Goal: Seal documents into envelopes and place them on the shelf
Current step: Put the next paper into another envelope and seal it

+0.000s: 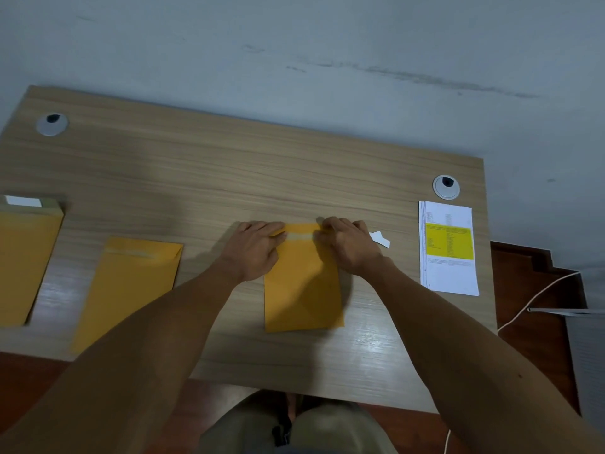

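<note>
We pinch the flap of the flat orange paper envelope (302, 280) mid-tabletop (229, 178), left hand (253, 249) and right hand (348, 245) both gripping. Left of it lie two more orange envelopes (131, 283); right, a white-and-yellow printed document stack (448, 247) awaits. Nothing shelved yet.

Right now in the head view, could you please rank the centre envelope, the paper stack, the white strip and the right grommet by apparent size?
1. Centre envelope and paper stack: too alike to rank.
2. Right grommet.
3. White strip, partly hidden by the right hand.
</note>
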`<state>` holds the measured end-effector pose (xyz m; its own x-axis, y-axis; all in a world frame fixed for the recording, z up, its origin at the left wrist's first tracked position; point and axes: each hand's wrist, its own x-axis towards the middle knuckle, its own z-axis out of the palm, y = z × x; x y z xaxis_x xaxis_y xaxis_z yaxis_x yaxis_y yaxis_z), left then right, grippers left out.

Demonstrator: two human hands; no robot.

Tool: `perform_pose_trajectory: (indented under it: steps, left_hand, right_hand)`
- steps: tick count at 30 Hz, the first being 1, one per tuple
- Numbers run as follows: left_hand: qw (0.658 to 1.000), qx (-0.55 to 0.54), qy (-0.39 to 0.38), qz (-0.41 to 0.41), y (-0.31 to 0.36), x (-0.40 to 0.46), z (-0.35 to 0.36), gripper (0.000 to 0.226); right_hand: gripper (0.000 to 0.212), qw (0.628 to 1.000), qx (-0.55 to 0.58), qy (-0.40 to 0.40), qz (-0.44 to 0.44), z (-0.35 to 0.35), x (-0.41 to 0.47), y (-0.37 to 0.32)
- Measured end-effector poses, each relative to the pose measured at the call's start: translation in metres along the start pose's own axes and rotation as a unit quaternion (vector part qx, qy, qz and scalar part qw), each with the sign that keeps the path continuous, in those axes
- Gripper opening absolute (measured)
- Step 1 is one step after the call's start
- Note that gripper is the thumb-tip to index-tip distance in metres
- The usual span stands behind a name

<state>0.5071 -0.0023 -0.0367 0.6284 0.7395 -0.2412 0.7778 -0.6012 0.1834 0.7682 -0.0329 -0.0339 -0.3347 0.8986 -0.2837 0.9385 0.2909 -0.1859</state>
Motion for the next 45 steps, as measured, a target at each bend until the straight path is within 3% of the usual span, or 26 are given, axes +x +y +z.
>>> perform_pose_trajectory:
  steps: [11,13,15,17,20,23,26,28,29,32,35,41,45]
  left_hand:
    - [0.995,0.018,-0.093,-0.040,0.011,0.004,-0.018,0.070]
    - [0.992,-0.031,-0.112,-0.051,0.010,0.005,-0.017,0.070]
    - [0.985,-0.142,-0.065,-0.070,0.010,-0.006,-0.008,0.069]
    - [0.954,-0.271,0.032,-0.127,0.015,-0.018,0.000,0.061]
    - [0.897,-0.346,0.123,-0.246,0.026,-0.033,0.006,0.045]
    - [0.848,-0.385,0.129,-0.341,0.038,-0.047,0.008,0.040]
    - [0.822,-0.400,0.110,-0.390,0.049,-0.058,0.010,0.036]
    - [0.792,-0.430,0.107,-0.419,0.055,-0.061,0.012,0.021]
    - [0.775,-0.454,0.103,-0.428,0.058,-0.061,0.012,0.007]
    - [0.719,-0.526,0.093,-0.445,0.059,-0.062,0.015,0.031]
    - [0.657,-0.591,0.103,-0.457,0.053,-0.069,0.019,0.013]
    - [0.643,-0.613,0.139,-0.438,0.045,-0.091,0.009,0.028]
    - [0.647,-0.592,0.172,-0.448,0.041,-0.113,-0.004,0.028]
  right_hand:
    - [0.037,0.996,0.053,-0.026,0.069,-0.004,-0.002,-0.018]
    - [0.038,0.993,0.072,-0.033,0.091,-0.004,0.000,-0.021]
    - [0.046,0.985,0.124,-0.008,0.118,0.001,-0.007,-0.031]
    - [0.049,0.970,0.176,0.046,0.160,0.008,-0.018,-0.042]
    - [0.034,0.938,0.195,0.098,0.271,0.011,-0.033,-0.057]
    - [0.028,0.890,0.245,0.091,0.374,0.011,-0.045,-0.070]
    - [0.030,0.842,0.303,0.080,0.440,0.010,-0.052,-0.080]
    - [0.030,0.805,0.353,0.078,0.470,0.013,-0.052,-0.087]
    - [0.032,0.785,0.380,0.077,0.483,0.015,-0.051,-0.088]
    - [0.037,0.739,0.452,0.081,0.493,0.020,-0.054,-0.094]
    - [0.030,0.702,0.516,0.100,0.480,0.027,-0.059,-0.099]
    - [0.009,0.674,0.581,0.124,0.438,0.029,-0.072,-0.117]
    - [0.012,0.693,0.587,0.136,0.396,0.024,-0.075,-0.133]
